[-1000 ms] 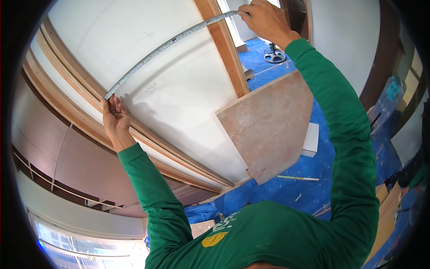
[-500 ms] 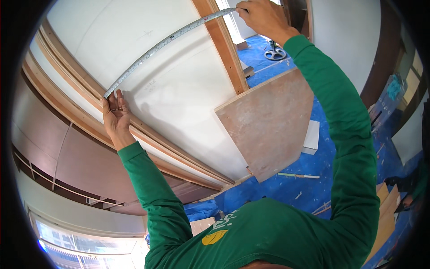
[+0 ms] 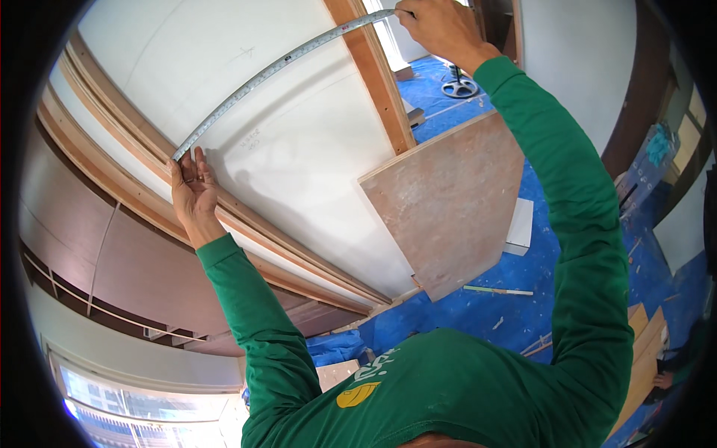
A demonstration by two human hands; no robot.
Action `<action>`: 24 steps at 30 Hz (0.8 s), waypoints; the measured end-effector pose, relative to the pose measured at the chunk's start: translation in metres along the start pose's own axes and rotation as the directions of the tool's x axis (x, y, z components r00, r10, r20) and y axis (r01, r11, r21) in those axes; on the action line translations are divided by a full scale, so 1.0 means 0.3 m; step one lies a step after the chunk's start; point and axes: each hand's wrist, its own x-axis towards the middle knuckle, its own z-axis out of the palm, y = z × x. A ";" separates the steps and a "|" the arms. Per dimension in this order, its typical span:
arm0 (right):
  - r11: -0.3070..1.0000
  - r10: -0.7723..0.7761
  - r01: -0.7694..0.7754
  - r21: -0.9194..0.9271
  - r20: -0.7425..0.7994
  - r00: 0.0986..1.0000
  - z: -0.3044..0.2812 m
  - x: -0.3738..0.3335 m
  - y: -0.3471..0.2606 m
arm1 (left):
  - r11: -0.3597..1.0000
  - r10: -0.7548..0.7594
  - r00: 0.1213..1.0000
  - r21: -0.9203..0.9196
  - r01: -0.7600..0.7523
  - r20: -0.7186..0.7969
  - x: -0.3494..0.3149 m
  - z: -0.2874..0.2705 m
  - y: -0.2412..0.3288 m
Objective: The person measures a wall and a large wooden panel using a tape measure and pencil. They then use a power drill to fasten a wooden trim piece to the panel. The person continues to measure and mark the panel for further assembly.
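A silver tape measure blade (image 3: pixel 289 58) stretches in an arc across the white wall panel (image 3: pixel 299 142). My left hand (image 3: pixel 196 196) holds its lower left end against the wooden trim (image 3: pixel 160 153), with the thumb on one side and the fingers on the other. At the top, my right hand (image 3: pixel 442 28) grips the blade's other end, past an upright wooden stud (image 3: pixel 377 89). The tape's case is not visible; the right palm is turned away.
A bare board (image 3: pixel 448 209) stands in front of the panel's right side. Blue sheeting (image 3: pixel 478 272) covers the floor, with a thin strip (image 3: pixel 498 290) lying on it. Wooden planks (image 3: pixel 642 358) lie at lower right, near another person's hand (image 3: pixel 663 381). A window (image 3: pixel 119 396) shows at lower left.
My hands and the tape measure hold nearly the same place. At the right edge, the other person's hand has moved lower.
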 end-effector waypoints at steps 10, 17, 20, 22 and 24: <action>0.995 -0.073 0.080 -0.064 0.106 0.992 0.085 -0.004 0.097 | 0.989 -0.081 0.989 -0.113 0.094 0.121 0.087 -0.110 -0.038; 0.996 0.069 -0.059 -0.066 0.160 0.985 0.012 0.010 0.019 | 1.000 0.014 1.000 -0.016 -0.015 -0.028 -0.086 0.050 -0.020; 0.996 0.085 -0.077 -0.047 0.196 0.977 0.019 0.021 -0.010 | 0.999 0.023 0.998 -0.023 -0.024 -0.052 -0.126 0.031 0.022; 0.995 0.088 -0.077 -0.059 0.198 0.976 0.014 0.018 -0.032 | 1.000 0.008 0.999 -0.023 -0.009 -0.051 -0.120 0.024 0.030; 0.997 0.061 -0.049 -0.065 0.192 0.980 0.022 0.023 -0.052 | 1.000 0.004 0.999 -0.023 -0.005 -0.044 -0.120 0.004 0.049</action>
